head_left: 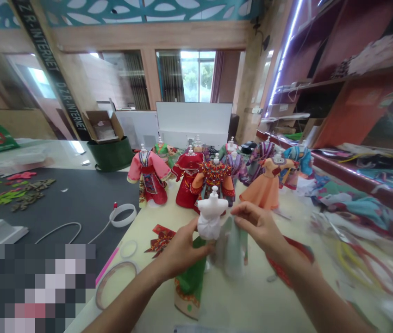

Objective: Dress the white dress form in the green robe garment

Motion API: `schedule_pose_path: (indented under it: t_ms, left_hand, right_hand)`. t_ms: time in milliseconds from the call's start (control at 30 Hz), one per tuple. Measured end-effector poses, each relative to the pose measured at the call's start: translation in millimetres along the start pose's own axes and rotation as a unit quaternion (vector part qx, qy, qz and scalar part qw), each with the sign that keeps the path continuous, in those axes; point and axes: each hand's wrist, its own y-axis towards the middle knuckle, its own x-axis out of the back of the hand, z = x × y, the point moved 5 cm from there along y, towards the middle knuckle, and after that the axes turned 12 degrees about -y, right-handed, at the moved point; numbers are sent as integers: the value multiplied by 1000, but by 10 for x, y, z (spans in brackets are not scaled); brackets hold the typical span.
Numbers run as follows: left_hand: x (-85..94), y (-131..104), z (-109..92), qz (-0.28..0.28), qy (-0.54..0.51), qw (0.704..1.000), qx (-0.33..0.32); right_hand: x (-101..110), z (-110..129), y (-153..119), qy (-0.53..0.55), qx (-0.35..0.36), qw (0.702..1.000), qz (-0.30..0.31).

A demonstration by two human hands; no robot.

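Observation:
A small white mannequin point(213, 210) with white cloth round its lower part stands upright at the centre. My left hand point(185, 247) is closed round its lower left side. On the right, my right hand point(255, 224) pinches the top edge of a pale green sheer cloth point(233, 249), which hangs down beside the mannequin and is blurred. Under my left hand lies a green fabric piece point(191, 286) with a patterned gold border. A red patterned piece point(161, 238) rests to the left, and another red piece point(281, 266) lies partly beneath my right forearm.
Several dressed mannequins point(189, 178) stand behind. Tape rolls point(101, 289) and a pink stick point(107, 267) lie at the left edge. Scissors point(335, 229), yellow-handled, and heaped fabrics point(359, 208) are on the right. A dark green bin point(110, 155) stands at the back left.

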Motion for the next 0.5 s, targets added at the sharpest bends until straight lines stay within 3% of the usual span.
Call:
schedule_pose_path:
  t_ms: [67,133,233,367,500]
  left_hand:
    - [13,-70,54,-32,44,998,-19]
    - [39,-182,147,-99,115,988,-28]
    - [36,-389,232,-207,238,946,-73]
    - [-123,-493,181,-216,347,897,-169]
    - [-163,-395,158,-203,390,883,-162]
  right_hand:
    - [-1,10,2,-7,0,1000,1]
    - [0,12,3,-14,-3,1000,0]
    - [-8,6,3,-19,-2,1000,1]
    - [-33,8,8,-20,2,1000,-2]
    - [-52,36,12,-17,6,1000,-4]
